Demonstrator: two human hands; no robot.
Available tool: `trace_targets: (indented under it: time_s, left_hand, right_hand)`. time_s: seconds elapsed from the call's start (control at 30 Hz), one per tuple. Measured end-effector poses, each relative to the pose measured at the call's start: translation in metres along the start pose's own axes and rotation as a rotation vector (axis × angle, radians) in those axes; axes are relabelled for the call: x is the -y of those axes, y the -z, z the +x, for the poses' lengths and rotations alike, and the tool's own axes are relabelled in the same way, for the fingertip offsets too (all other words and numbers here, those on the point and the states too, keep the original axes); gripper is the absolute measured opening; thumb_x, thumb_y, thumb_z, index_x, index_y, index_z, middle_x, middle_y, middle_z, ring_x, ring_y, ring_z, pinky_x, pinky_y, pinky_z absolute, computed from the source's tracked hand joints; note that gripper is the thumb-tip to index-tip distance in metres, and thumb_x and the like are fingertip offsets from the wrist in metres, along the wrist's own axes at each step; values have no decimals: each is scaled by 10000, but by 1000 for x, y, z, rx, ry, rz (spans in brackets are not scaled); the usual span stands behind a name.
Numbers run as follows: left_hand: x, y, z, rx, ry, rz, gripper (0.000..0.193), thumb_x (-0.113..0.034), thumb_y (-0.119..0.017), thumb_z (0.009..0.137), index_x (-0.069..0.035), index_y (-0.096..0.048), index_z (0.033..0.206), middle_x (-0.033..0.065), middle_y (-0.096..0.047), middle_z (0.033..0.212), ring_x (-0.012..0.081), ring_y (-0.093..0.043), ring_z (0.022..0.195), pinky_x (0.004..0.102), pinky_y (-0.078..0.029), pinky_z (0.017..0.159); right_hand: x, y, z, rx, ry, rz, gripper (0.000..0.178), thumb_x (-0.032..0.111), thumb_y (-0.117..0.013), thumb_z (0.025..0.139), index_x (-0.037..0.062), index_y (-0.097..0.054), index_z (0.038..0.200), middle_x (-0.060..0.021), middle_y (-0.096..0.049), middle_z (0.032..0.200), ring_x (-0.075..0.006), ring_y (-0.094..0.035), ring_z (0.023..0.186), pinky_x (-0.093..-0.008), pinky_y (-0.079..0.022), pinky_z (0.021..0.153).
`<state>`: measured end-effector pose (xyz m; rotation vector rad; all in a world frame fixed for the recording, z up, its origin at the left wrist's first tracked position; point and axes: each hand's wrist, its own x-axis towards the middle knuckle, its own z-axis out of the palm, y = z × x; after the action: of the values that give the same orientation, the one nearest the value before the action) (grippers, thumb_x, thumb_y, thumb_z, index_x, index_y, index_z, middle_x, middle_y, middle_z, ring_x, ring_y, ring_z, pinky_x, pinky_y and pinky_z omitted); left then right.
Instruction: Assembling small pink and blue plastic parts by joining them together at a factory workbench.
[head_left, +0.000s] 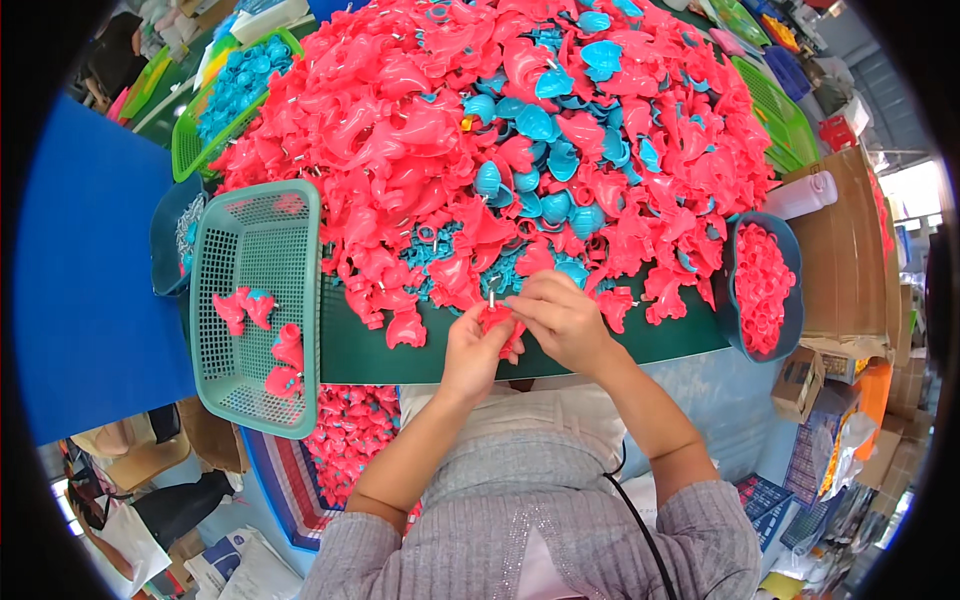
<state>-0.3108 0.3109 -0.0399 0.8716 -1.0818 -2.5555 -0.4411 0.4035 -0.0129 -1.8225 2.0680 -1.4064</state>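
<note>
1. We have a pink plastic piece [497, 322] in front of our body, just above the near edge of the green table [352, 335]. Our left hand [478, 350] grips it, thumb on the near side, with the piece at about 1 to 2 o'clock from the palm.

2. A slim metal pin [491, 299] stands at the piece's far end, its long axis running roughly 12 to 6 o'clock. Whether it is seated in the piece or only resting against it, we cannot tell.

3. Our right hand [562, 322] reaches in from 3 o'clock, its thumb and index fingertips pressed together just beside the pin. We cannot see whether anything small is pinched between them.

4. The relation that matters is pin to right fingertips: the pin lies at about 9 o'clock from them, very near. The left hand bears the piece, while the right fingertips are nearer the pin.

5. At 12 o'clock beyond our hands, a cluster of small blue parts [503, 273] lies at the foot of the big pink-and-blue heap [400, 150].

6. At 9 o'clock sits the green basket [313, 270], with a few joined pieces [243, 307] inside; at 3 o'clock, a dark tub [728, 318] of pink rings [763, 290].
</note>
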Motion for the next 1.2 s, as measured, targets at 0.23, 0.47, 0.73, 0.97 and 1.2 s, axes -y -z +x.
trace_targets:
  time_s: [0.23,0.47,0.73,0.97,1.2]
  left_hand:
    - [-4,-10,-5,45,-10,51,110,-41,-557,910,6,-538,1007,69,-620,760,122,-590,611,239,-463,484]
    - [0,-8,-8,53,-15,154,135,-31,-548,910,8,-541,1040,72,-616,765,122,-589,605,237,-464,483]
    - [-1,0,6,-45,62,-79,185,-37,-547,892,-11,-562,1075,103,-647,878,141,-590,629,257,-468,531]
    - [-6,6,4,-72,75,-137,278,-18,-528,897,-59,-523,1172,141,-644,970,159,-596,653,272,-480,547]
    - [-22,-11,12,-225,-96,-200,239,-82,-535,937,-80,-488,1172,91,-634,1046,206,-658,889,295,-545,674]
  right_hand:
    - [1,8,-2,-45,94,-24,239,-26,-689,679,-7,-667,916,-104,-576,837,-289,-588,837,-374,-491,718]
    - [-6,0,-22,-41,-481,609,132,10,-670,810,4,-686,941,-62,-586,798,-141,-569,697,-264,-450,599]
    - [-30,1,16,-179,-272,-8,323,-36,-641,780,68,-646,1086,-77,-578,881,-169,-586,766,-260,-467,633]
    - [-73,21,50,178,-87,-629,160,36,-618,716,49,-641,874,-99,-545,899,-287,-570,864,-378,-480,713]
    - [-34,38,38,202,-590,226,87,51,-584,875,-14,-566,928,-96,-614,974,-148,-611,855,-294,-491,676]
